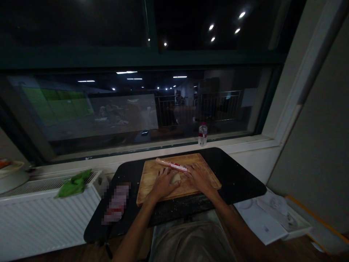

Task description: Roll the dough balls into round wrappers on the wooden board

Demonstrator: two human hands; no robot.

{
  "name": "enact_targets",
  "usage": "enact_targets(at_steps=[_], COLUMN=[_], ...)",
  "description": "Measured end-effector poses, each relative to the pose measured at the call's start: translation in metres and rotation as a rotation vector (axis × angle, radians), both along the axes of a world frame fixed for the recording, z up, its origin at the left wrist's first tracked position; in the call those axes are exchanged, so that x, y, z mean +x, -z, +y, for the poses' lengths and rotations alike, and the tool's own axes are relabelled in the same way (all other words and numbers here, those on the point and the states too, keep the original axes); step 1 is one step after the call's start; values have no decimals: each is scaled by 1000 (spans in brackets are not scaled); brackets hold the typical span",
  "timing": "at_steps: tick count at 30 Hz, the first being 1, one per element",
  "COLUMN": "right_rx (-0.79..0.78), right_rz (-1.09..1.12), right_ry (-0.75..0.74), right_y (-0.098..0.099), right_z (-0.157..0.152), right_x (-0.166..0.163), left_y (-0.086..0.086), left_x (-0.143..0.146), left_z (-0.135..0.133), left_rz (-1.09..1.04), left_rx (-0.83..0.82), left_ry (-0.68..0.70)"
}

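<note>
A small pale round lump that looks like dough (176, 178) lies on the wooden cutting board (148, 178), between my two hands. My left hand (164, 183) rests at its left side, fingers stretched out and the thumb along its near edge. On the other side, my right hand (198, 177) lies with fingers spread, its fingertips close to the lump and to the right end of a rolling pin (165, 162). That pin, with a red and white wrapper on it, lies slanted across the board just beyond the hands. Neither hand grips it.
The board sits on a black table (226, 171) dotted with crumbs. A blurred-out flat item (117, 203) lies at its left. On the windowsill stands a plastic bottle (202, 134). A green cloth (75, 185) hangs on the radiator (49, 218); an open white box (296, 225) is at lower right.
</note>
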State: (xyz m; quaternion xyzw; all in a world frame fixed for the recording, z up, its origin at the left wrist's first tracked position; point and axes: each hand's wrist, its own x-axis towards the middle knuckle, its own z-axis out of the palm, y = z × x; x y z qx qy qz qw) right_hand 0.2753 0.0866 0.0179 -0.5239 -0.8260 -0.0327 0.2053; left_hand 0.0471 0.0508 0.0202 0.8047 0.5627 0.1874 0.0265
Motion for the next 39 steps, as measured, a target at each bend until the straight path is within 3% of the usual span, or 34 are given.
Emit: enact_targets(at_steps=[10,24,27,33,39], right_rx=[9,-3,-1,-2,-19], right_rz=[5,-24,-19,-13,-24], right_ry=[-16,6,0,20,15], right_y=[-5,-4,-2,-1,-4], right_z=[-5,-3,-3,0,-2], right_x=[2,1,2,2,1], left_y=[1,7,10,16,22], left_x=[7,15,13,3,3], left_z=[-1,3,3,3,8], left_rz=[-66,-71,-74,-122,-107], left_rx=[-50,18,46,106,144], left_ry=[-72,-122,-91,131,148])
